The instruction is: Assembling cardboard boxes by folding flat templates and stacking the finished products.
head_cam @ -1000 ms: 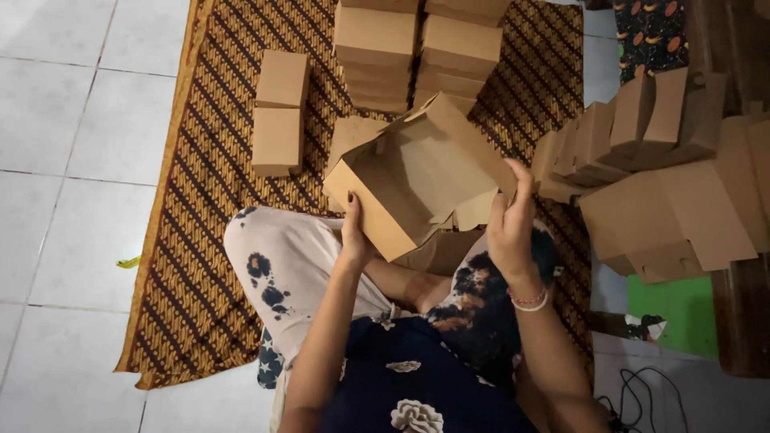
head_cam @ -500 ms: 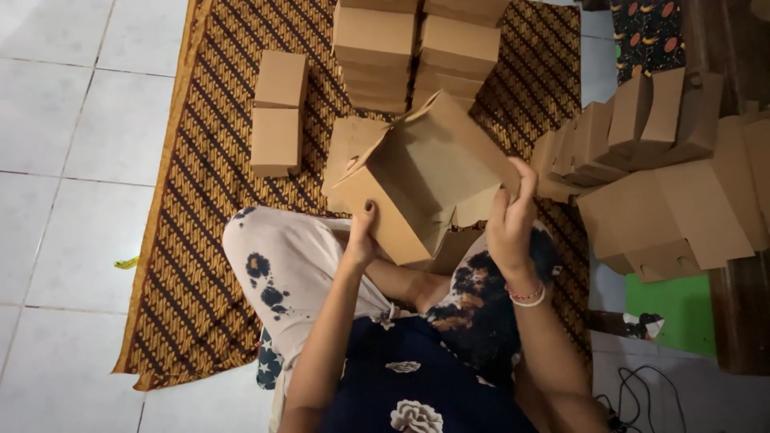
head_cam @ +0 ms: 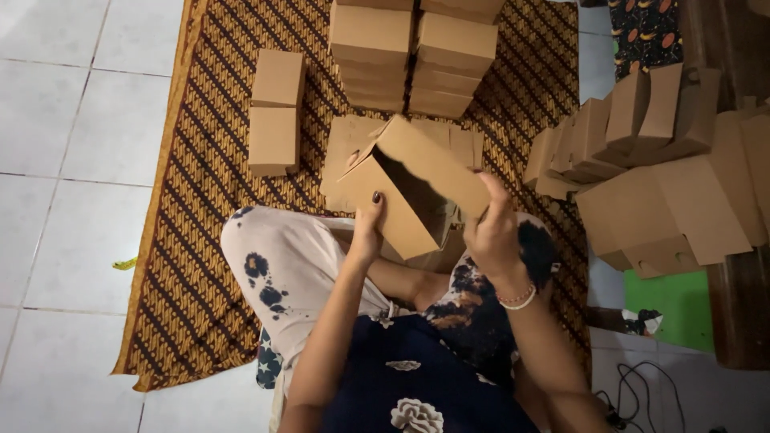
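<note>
I hold a brown cardboard box (head_cam: 405,188) tilted above my lap, its lid flap raised and its dark inside showing. My left hand (head_cam: 369,228) grips the box's lower left side. My right hand (head_cam: 493,232), with a bead bracelet on the wrist, clasps the lid flap at the box's right end. Under the box lies a pile of flat cardboard blanks (head_cam: 345,156) on the patterned mat (head_cam: 192,265).
Two closed boxes (head_cam: 275,112) lie at the left on the mat. Stacks of closed boxes (head_cam: 413,52) stand at the back. Several more boxes (head_cam: 658,176) lean in a row at the right. White floor tiles (head_cam: 72,160) border the mat; black cables (head_cam: 642,397) lie at bottom right.
The box has turned and tilted, its open end swinging left and the lid flap coming down toward the right. Both hands shifted with it.
</note>
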